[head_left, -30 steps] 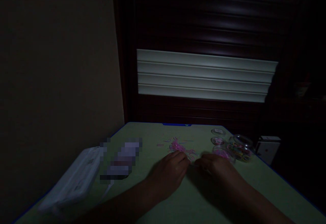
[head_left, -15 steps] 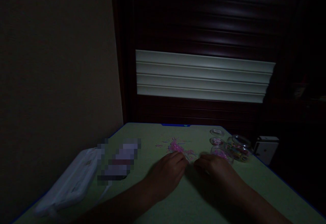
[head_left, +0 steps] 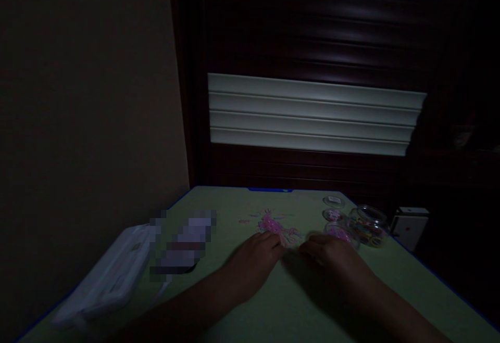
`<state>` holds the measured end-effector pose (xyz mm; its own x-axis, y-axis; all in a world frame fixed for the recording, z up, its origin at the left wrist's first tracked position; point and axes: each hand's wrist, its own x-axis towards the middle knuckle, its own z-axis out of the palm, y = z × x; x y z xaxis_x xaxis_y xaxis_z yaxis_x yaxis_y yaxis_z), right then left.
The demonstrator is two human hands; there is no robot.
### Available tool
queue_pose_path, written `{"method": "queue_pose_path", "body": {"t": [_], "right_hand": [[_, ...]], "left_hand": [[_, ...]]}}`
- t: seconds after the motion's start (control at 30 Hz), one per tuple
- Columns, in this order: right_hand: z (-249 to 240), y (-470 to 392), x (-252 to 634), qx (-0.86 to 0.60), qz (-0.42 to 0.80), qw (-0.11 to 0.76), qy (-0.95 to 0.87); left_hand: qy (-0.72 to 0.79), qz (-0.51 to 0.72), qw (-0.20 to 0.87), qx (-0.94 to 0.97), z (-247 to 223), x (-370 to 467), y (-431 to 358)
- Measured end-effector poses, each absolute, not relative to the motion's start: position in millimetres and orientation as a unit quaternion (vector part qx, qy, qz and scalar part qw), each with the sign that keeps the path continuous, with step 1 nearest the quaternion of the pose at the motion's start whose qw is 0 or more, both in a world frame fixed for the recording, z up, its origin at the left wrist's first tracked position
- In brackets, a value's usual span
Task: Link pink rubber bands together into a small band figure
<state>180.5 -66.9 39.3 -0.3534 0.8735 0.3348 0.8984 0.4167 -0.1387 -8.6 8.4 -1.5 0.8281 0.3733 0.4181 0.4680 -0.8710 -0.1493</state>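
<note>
In the dim head view my left hand [head_left: 255, 259] rests low over the green table [head_left: 250, 312], its fingers drawn together. Just beyond those fingertips lies a loose heap of small pink elastic bands [head_left: 271, 223], with strands strewn around it. My right hand [head_left: 332, 257] is across a small gap, thumb and fingers pinched. Whatever either hand holds is too dark and small to make out. Close behind the right hand stands a clear round container [head_left: 339, 232] with pink pieces inside, partly covered by the hand.
Right of it is a clear jar [head_left: 367, 227] of coloured bands. A small round container [head_left: 333, 215] and a clear lid [head_left: 334, 201] lie behind. At left are a white power strip [head_left: 107, 272] and a pixelated object [head_left: 185, 246]. A louvred door [head_left: 312, 114] rises beyond.
My left hand has shifted slightly left, widening the gap between the hands. The right hand stays nearly in place, and the view has tilted a little.
</note>
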Motion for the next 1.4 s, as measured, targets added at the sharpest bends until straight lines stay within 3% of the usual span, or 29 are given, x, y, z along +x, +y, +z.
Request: {"method": "queue_pose_path", "body": {"t": [1.4], "right_hand": [[36.6,-65.0,182.7,-0.538,-0.038,0.194,-0.819]], "left_hand": [[-0.204,-0.195,0.188,-0.941,2.2,-5.0,5.2]]}}
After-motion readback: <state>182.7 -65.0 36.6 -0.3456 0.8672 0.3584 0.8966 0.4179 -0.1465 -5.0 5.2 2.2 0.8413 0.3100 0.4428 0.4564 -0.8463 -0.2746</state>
